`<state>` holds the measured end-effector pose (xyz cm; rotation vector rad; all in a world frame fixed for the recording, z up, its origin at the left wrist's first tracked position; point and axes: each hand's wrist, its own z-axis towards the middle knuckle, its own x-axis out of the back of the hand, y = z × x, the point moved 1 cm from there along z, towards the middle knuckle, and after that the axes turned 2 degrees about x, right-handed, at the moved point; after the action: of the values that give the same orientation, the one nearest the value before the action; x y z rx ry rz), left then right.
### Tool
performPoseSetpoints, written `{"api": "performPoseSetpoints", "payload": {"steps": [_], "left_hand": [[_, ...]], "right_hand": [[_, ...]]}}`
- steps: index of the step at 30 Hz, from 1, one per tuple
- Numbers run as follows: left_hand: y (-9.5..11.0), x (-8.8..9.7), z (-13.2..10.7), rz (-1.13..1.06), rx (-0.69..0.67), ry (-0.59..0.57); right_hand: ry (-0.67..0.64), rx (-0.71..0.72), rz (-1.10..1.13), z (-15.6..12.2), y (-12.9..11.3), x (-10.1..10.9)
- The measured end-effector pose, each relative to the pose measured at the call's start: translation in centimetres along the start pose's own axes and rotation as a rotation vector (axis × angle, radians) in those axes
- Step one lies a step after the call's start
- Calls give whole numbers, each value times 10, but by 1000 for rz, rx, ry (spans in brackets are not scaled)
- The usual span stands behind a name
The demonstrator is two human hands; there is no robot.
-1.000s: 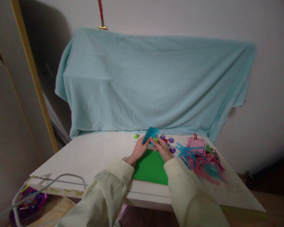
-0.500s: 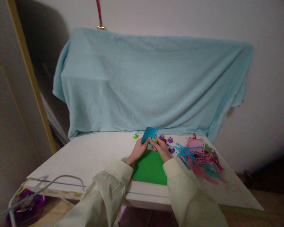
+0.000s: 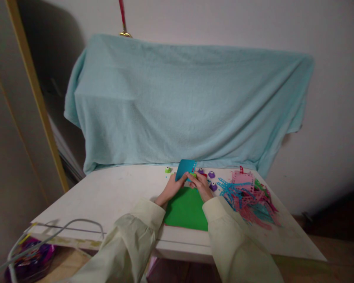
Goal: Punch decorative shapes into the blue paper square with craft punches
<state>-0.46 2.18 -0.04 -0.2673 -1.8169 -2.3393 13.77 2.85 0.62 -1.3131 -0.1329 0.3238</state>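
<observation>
A blue sheet of paper [image 3: 185, 168] with small holes punched along its right edge is pinched in my left hand [image 3: 174, 186]. My right hand [image 3: 201, 185] is closed around a small green craft punch [image 3: 192, 175], set at the sheet's lower right edge. Both hands meet above a green sheet of paper [image 3: 185, 210] lying on the table. Just beyond my right hand stand several purple craft punches [image 3: 211, 174], with a red piece [image 3: 205, 175] partly hidden by the fingers. Another green punch [image 3: 168, 169] sits at the back, left of the blue sheet.
Right of my hands lies a pile of punched paper strips [image 3: 250, 200] in pink, blue, red and green. A light blue cloth [image 3: 188, 102] hangs behind the white table [image 3: 106, 194]. A grey cable [image 3: 76, 221] loops over the table's front left edge.
The view has shifted very slightly. Both hands keep their hold on the blue paper and the green punch, with hardly any visible movement.
</observation>
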Motion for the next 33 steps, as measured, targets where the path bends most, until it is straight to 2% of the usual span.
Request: {"api": "performPoseSetpoints", "payload": {"steps": [13,19,27,33], "left_hand": [[-1,-3,-1,-25,43,-23],[0,-2,0,-51,66,23],[-12,-1,4,-110,92,116],[-12,-1,4,-151,93,135]], "right_hand": [[-4,9,-36,3,7,3],[53,-16,8,7,14,1],[128,-40,122,11,16,9],[158,-73,139,10,16,8]]}}
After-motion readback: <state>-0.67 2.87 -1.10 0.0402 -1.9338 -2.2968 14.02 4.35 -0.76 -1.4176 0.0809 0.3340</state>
